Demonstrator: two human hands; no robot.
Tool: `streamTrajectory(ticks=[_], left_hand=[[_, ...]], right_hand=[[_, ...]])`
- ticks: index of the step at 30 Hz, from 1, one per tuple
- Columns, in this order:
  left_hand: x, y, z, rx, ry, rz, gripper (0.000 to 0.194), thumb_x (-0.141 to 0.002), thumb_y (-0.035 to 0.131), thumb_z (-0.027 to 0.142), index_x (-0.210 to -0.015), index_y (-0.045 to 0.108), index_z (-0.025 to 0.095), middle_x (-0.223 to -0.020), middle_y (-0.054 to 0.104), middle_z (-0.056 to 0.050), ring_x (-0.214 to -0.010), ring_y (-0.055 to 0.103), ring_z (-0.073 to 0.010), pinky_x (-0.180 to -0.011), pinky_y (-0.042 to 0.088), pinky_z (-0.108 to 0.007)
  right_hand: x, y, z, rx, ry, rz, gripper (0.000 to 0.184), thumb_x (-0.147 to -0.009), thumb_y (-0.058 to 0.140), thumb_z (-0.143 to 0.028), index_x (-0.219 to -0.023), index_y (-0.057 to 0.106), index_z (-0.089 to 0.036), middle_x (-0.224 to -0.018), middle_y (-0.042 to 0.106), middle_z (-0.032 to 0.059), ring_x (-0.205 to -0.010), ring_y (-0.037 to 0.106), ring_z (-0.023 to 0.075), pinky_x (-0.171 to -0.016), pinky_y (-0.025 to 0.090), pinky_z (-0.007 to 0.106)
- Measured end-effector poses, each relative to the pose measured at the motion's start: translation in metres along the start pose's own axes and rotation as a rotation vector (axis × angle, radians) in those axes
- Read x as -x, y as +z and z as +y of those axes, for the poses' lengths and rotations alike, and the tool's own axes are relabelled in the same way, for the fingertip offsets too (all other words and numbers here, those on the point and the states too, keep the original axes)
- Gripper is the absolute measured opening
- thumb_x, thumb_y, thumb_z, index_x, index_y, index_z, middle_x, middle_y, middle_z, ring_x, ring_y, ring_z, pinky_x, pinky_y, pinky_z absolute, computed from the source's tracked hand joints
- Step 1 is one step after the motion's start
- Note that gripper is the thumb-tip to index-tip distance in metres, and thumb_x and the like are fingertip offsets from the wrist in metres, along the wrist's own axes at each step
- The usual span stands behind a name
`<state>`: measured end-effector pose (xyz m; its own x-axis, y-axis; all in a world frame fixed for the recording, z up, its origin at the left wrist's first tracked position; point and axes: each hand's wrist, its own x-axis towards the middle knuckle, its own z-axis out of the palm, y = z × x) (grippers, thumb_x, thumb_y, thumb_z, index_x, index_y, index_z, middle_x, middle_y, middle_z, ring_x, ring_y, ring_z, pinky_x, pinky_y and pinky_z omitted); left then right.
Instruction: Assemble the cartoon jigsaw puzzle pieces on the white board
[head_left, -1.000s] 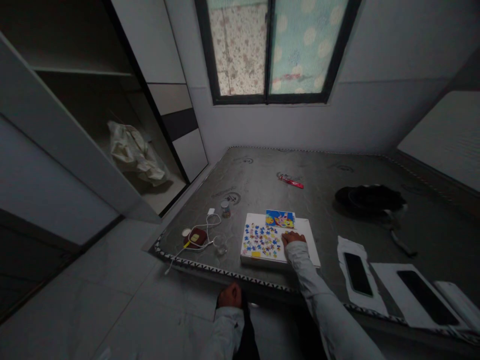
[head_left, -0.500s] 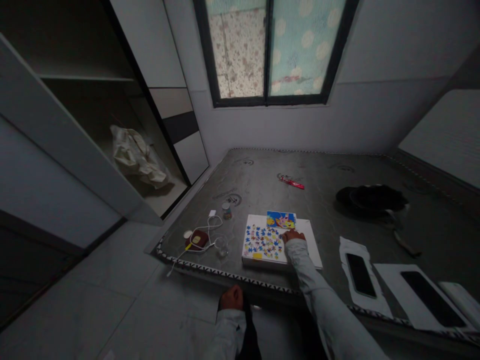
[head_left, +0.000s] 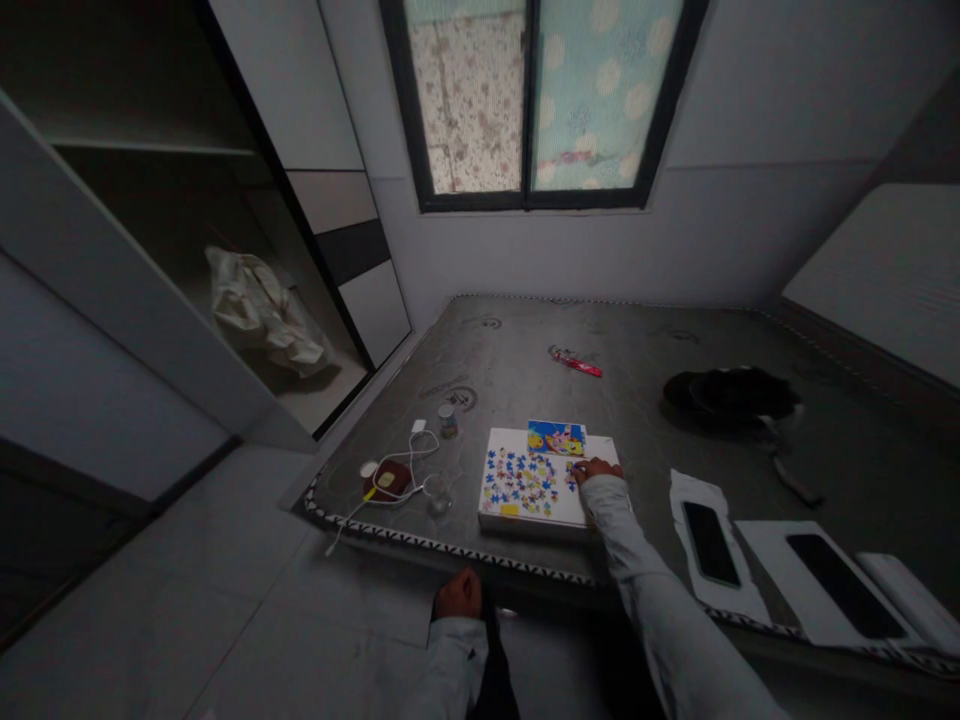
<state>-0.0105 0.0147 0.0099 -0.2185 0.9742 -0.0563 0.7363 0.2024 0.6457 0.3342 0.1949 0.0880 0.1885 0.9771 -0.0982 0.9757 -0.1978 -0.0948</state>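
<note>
A white board (head_left: 592,450) lies near the front edge of a grey mattress (head_left: 637,360). Several loose blue, yellow and red puzzle pieces (head_left: 521,482) are spread over it. A small joined colourful section (head_left: 556,438) sits at its far edge. My right hand (head_left: 596,468) rests on the board at the right of the loose pieces, fingers curled down onto them; what they hold, if anything, is too small to see. My left hand (head_left: 459,594) hangs below the mattress edge, closed in a loose fist.
Left of the board are a white charger cable (head_left: 409,462), a dark red pouch (head_left: 384,482), a glass (head_left: 438,492) and a small jar (head_left: 448,420). Two phones (head_left: 709,542) lie on white paper at right. A dark cloth heap (head_left: 731,395) and red wrapper (head_left: 577,364) lie farther back.
My right hand has shifted slightly to the right along the board. The view has moved a little. My left hand stays in place.
</note>
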Motion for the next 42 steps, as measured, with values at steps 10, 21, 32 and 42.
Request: streamTrajectory(ticks=[10,21,32,42], left_hand=[[-0.001,0.001,-0.003,0.021,-0.006,0.068,0.037,-0.101,0.054,0.019,-0.065,0.059,0.023,-0.069,0.071,-0.002,-0.071,0.065,-0.0159,-0.076,0.043,-0.027],[-0.001,0.003,-0.005,-0.015,0.008,0.05,0.04,-0.106,0.051,0.015,-0.067,0.06,0.023,-0.069,0.071,-0.001,-0.07,0.063,-0.0154,-0.076,0.042,-0.026],[0.003,0.009,-0.004,-0.049,0.033,0.105,0.032,-0.11,0.074,0.03,-0.08,0.07,0.021,-0.08,0.075,0.002,-0.078,0.07,-0.0158,-0.083,0.059,-0.033],[0.001,0.007,-0.009,-0.049,0.046,0.073,0.034,-0.111,0.07,0.023,-0.077,0.068,0.02,-0.073,0.07,0.004,-0.073,0.069,-0.0149,-0.081,0.058,-0.031]], right_hand=[[-0.001,0.005,0.014,-0.046,0.028,-0.017,0.04,-0.11,0.075,-0.052,-0.137,0.076,-0.022,-0.14,0.077,0.0102,-0.124,0.074,0.0272,-0.111,0.063,0.055],[0.009,0.007,0.028,-0.137,0.015,-0.038,0.037,-0.11,0.075,-0.049,-0.135,0.077,-0.023,-0.141,0.078,0.0102,-0.125,0.075,0.0266,-0.111,0.063,0.054],[-0.033,-0.009,-0.015,-0.185,0.095,-0.16,0.036,-0.11,0.075,-0.051,-0.133,0.078,-0.023,-0.137,0.079,0.0096,-0.117,0.076,0.0242,-0.103,0.066,0.049],[-0.023,-0.02,-0.007,-0.116,-0.028,-0.068,0.039,-0.11,0.074,-0.051,-0.138,0.077,-0.024,-0.145,0.076,0.0108,-0.126,0.074,0.0269,-0.11,0.064,0.053]])
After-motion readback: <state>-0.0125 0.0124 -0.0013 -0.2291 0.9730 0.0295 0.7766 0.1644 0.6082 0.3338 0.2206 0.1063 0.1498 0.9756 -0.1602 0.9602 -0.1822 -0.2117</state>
